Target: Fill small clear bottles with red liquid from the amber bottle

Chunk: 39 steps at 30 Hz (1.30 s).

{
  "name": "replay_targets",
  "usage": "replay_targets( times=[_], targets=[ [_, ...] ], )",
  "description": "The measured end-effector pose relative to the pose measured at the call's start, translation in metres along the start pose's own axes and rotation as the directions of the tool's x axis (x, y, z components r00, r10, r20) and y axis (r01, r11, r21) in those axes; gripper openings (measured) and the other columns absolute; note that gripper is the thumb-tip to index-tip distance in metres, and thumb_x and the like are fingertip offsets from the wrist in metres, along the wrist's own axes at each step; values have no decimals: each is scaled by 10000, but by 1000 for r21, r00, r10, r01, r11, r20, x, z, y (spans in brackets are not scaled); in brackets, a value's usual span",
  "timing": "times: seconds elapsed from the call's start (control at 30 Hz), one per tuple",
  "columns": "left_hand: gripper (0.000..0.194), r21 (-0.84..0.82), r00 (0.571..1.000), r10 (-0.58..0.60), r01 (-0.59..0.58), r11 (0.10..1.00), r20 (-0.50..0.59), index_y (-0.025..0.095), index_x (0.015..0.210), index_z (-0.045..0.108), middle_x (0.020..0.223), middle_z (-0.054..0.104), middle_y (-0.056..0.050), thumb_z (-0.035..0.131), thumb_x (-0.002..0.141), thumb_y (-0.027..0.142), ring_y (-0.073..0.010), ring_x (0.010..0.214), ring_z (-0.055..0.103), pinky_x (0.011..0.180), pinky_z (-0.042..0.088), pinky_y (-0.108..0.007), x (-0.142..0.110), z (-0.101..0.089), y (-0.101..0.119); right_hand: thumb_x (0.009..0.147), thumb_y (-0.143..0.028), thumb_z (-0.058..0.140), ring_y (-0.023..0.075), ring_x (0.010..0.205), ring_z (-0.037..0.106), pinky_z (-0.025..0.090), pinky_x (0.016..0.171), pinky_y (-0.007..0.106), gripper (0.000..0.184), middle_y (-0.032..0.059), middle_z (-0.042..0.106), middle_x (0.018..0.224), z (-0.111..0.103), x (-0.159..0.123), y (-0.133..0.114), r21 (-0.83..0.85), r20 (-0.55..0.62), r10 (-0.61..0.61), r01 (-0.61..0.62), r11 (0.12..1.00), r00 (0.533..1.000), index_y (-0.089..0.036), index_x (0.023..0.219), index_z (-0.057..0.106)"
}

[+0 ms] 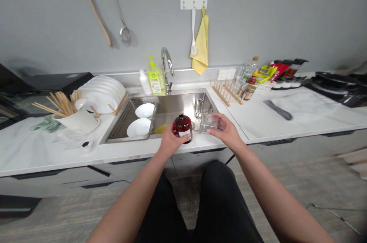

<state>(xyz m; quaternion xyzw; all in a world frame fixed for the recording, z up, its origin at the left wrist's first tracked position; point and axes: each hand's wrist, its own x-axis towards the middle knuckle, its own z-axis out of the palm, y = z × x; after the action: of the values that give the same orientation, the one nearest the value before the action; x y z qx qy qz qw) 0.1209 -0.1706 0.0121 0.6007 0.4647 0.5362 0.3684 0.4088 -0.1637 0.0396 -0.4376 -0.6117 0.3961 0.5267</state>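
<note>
Bottle (182, 124), dark red: left hand (169, 137) curled round it, near 6 o'clock edge of sink (180, 102). Right hand (228, 132), thumb and fingers part-spread, grips clear container (207, 123) at bottle's 3 o'clock. Smooth sides could slip; hands too close could knock both together.

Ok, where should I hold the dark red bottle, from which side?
Probably grip the bottle around its wide body, from the left, as the left hand does: its narrow top gives less hold, and the right hand has a clear container opposite.
</note>
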Motion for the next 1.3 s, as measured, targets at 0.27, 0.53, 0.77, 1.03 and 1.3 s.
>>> replay_targets(
  times=[0.27,0.53,0.77,1.03,1.3],
  targets=[
    [834,140,987,159,-153,978,-35,200,1450,668,1283,827,-118,1013,713,384,-311,1127,827,1027,676,-457,116,-65,15,720,-481,1069,288,1131,792,643,1074,471,748,77,777,1302,43,125,13,34,282,-99,93,995,954,-286,1332,685],
    [793,318,983,165,-131,939,-83,205,1419,677,1224,841,-89,980,702,356,-286,1042,822,972,677,-437,206,-79,-38,598,-408,1081,254,1012,772,647,1000,451,725,19,772,1061,89,239,68,159,405,-49,-18,987,913,-272,1180,672],
    [845,408,984,176,-156,899,-12,246,1522,680,1297,841,-82,991,757,425,-303,1135,817,1068,666,-478,219,-82,-81,615,-450,1074,236,966,764,644,1000,443,751,41,792,1099,93,246,124,11,286,-43,41,999,957,-237,1233,706],
    [862,521,983,179,-173,836,39,257,1536,693,1337,842,-82,991,735,365,-324,1205,809,1132,639,-475,216,-91,-87,663,-439,1073,250,1020,785,650,1023,441,720,55,809,1125,92,245,121,36,366,-42,31,999,930,-243,1260,722],
    [867,577,969,224,-244,779,107,238,1537,694,1462,797,-102,989,725,309,-354,1325,768,1206,592,-502,215,-89,-86,631,-396,1078,256,1038,776,633,1054,459,781,63,808,1140,92,244,125,9,361,-31,29,1000,932,-227,1310,732]
  ],
)
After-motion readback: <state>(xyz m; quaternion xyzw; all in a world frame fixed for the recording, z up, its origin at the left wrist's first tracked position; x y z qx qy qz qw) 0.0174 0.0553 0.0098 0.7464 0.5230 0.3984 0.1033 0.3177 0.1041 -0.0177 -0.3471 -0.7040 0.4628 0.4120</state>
